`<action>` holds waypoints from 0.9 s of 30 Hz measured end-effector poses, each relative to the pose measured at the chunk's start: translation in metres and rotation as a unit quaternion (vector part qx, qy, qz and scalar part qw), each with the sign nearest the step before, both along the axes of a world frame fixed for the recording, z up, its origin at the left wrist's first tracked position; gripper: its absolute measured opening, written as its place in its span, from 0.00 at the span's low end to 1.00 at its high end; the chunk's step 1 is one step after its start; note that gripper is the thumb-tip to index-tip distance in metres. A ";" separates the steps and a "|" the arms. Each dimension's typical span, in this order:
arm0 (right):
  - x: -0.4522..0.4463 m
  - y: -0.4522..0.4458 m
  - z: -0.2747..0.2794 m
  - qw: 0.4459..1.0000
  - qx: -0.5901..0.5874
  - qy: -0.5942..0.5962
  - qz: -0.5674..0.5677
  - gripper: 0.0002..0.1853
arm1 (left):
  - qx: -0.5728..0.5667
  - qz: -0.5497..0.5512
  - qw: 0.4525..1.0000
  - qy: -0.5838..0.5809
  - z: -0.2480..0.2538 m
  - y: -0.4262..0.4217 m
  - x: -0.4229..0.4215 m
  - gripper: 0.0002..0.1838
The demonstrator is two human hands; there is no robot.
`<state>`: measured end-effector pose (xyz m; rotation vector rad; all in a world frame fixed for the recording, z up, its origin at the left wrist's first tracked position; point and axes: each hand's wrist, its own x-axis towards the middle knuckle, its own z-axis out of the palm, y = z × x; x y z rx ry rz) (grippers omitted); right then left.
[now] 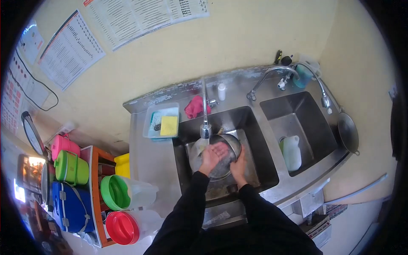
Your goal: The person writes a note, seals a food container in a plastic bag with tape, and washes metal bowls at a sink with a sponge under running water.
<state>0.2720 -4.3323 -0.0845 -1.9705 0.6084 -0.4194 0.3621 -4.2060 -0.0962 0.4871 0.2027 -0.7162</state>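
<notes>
My left hand (213, 155) is under the faucet (205, 129) in the left sink basin, palm turned up and fingers stretched out. It holds nothing that I can see. My right hand (239, 165) grips the right side of a metal bowl (232, 143), which is tilted in the basin. Below and between the hands lies another round, shiny or see-through vessel (220, 171); its kind is unclear. The left basin (263, 170) surrounds both hands.
Left of the basin stands a plastic tub (149, 132) with a yellow sponge (169, 126). A pink cloth (195, 107) and white bottle (221, 92) sit behind. The right basin (312, 140) holds a whitish jug (292, 153). A pan (348, 132) hangs at right. Green-lidded (114, 192) and red-lidded containers (122, 228) stand left.
</notes>
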 end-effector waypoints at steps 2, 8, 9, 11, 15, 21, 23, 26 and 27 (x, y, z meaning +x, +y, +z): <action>-0.010 -0.016 0.029 0.986 -0.113 -0.117 0.027 0.41 | -0.037 0.139 0.984 0.107 -0.001 -0.010 0.021 0.21; -0.012 -0.058 0.038 0.934 -0.314 -0.161 0.052 0.42 | -0.020 0.260 0.941 0.215 -0.087 -0.017 0.078 0.17; -0.012 -0.058 0.043 0.941 -0.294 -0.162 0.050 0.42 | -0.009 0.236 0.953 0.191 -0.087 -0.015 0.076 0.17; -0.012 -0.046 0.060 0.974 -0.181 -0.135 0.012 0.41 | 0.018 0.183 0.974 0.134 -0.059 -0.008 0.059 0.18; -0.002 -0.024 0.042 0.990 0.104 -0.066 -0.068 0.40 | 0.286 0.226 0.931 -0.022 -0.032 0.001 0.027 0.21; 0.027 0.022 -0.059 0.980 0.182 0.017 -0.074 0.37 | 0.626 0.143 0.759 -0.104 -0.008 0.028 -0.035 0.18; 0.028 0.037 -0.039 0.970 0.231 0.073 -0.025 0.39 | 0.535 0.160 0.828 -0.047 -0.010 0.033 -0.044 0.18; 0.022 0.044 0.007 1.000 -0.004 -0.017 -0.002 0.38 | 0.454 0.168 0.875 -0.015 -0.011 0.051 -0.041 0.20; 0.018 0.041 0.015 0.991 -0.095 -0.060 0.068 0.39 | 0.541 0.172 0.820 -0.075 -0.019 0.060 -0.034 0.20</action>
